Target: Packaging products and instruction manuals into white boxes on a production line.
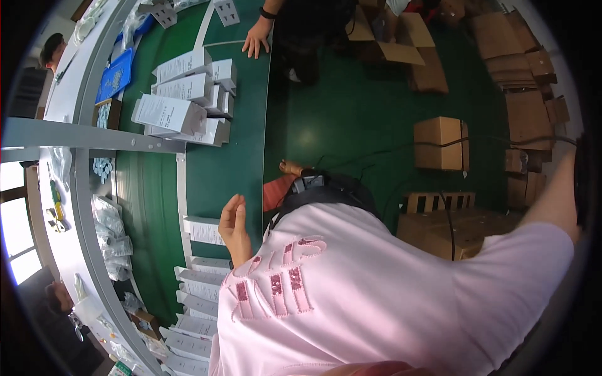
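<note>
My left hand (233,229) is raised over the edge of the green bench (222,169), its fingers loosely stretched upward and nothing visible in it. Just beside it lies a white box (204,229). Below that, a row of white printed boxes (197,285) runs along the bench, partly hidden by my body. My bare right forearm (555,191) reaches up at the right rim in a pink sleeve, and its hand is out of sight. Farther up the bench, several white boxes (172,113) are piled together.
A co-worker's hand (256,39) with a black wristband rests on the bench's far edge. A metal frame post (125,139) crosses at left, near a blue tray (115,76) and clear bags (111,235). Cardboard boxes (433,144) and a black cable (392,149) are at right.
</note>
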Tool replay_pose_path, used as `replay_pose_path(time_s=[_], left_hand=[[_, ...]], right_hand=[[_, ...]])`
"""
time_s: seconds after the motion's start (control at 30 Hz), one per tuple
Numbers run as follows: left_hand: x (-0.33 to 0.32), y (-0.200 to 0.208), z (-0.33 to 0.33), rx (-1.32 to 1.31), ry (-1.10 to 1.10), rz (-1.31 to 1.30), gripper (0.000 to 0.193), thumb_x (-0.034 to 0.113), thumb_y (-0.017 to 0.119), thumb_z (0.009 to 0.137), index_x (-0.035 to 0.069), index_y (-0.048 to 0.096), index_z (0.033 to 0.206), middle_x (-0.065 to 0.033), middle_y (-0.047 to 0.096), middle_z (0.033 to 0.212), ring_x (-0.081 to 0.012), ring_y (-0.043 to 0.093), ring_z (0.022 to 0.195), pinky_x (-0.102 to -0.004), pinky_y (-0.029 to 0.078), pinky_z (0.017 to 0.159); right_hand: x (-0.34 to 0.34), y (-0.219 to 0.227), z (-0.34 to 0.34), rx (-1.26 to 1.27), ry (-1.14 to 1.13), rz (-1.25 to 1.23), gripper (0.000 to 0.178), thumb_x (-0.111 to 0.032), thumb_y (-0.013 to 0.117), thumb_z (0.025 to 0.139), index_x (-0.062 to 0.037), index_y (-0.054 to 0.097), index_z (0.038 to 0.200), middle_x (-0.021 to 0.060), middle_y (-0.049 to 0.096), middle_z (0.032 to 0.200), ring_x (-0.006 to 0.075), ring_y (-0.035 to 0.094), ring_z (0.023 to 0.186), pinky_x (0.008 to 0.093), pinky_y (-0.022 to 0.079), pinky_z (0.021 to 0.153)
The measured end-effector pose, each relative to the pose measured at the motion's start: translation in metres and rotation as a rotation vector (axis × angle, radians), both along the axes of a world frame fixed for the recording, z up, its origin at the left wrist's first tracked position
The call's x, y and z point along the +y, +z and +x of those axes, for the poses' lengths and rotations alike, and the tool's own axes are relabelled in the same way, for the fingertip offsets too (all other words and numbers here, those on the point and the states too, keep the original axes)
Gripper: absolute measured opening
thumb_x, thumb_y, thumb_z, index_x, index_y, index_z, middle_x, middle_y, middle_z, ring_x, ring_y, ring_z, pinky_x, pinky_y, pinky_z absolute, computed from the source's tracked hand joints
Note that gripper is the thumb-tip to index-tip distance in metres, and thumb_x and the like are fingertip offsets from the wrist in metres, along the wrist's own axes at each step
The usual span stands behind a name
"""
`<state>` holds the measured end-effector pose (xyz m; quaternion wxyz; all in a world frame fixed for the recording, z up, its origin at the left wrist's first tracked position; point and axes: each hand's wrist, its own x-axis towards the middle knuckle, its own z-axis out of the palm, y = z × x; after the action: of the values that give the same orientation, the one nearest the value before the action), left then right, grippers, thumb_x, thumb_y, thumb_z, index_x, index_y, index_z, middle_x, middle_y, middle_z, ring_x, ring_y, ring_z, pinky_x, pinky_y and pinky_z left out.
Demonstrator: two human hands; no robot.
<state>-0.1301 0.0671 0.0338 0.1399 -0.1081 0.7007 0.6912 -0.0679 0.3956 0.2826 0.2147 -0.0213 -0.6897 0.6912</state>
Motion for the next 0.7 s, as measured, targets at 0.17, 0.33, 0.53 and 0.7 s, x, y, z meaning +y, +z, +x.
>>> replay_pose_path(time_s=[0.17, 0.33, 0.53, 0.7], left_hand=[[-0.019, -0.009, 0.019, 0.003, -0.02, 0.052, 0.034, 0.015, 0.059, 0.093, -0.004, 0.056, 0.122, -0.0147, 0.061, 0.116, -0.0233, 0.058, 0.111, -0.0332, 0.045, 0.097], [-0.014, -0.015, 0.012, 0.065, -0.101, -0.031, 0.024, 0.007, 0.065, 0.087, -0.004, 0.063, 0.109, -0.011, 0.066, 0.104, -0.0169, 0.061, 0.095, -0.0282, 0.048, 0.087], [0.013, 0.023, -0.004, -0.014, -0.002, -0.054, 0.027, 0.009, 0.063, 0.089, -0.005, 0.061, 0.112, -0.0108, 0.066, 0.107, -0.0167, 0.062, 0.098, -0.0266, 0.047, 0.088], [0.005, 0.016, -0.002, -0.08, 0.079, 0.055, 0.027, 0.008, 0.06, 0.091, -0.005, 0.06, 0.114, -0.0127, 0.064, 0.11, -0.0203, 0.06, 0.105, -0.0294, 0.045, 0.093]], right_hand=[[0.028, 0.009, -0.007, 0.172, -0.116, 0.207, 0.064, -0.041, 0.051, 0.091, 0.0059, 0.03, 0.129, 0.0285, 0.044, 0.122, 0.0334, 0.061, 0.093, 0.039, 0.053, 0.083], [0.058, 0.017, -0.065, 0.525, -0.247, 0.401, 0.058, -0.039, 0.049, 0.092, 0.0058, 0.033, 0.126, 0.0268, 0.046, 0.118, 0.0324, 0.061, 0.091, 0.0388, 0.053, 0.082], [0.036, -0.009, -0.086, 0.491, -0.218, 0.337, 0.052, -0.037, 0.046, 0.093, 0.0057, 0.037, 0.122, 0.0247, 0.049, 0.114, 0.0313, 0.061, 0.089, 0.0385, 0.053, 0.081], [0.016, -0.017, -0.103, 0.478, -0.267, 0.345, 0.047, -0.035, 0.044, 0.094, 0.0056, 0.04, 0.118, 0.023, 0.051, 0.11, 0.0303, 0.061, 0.086, 0.0382, 0.052, 0.081]])
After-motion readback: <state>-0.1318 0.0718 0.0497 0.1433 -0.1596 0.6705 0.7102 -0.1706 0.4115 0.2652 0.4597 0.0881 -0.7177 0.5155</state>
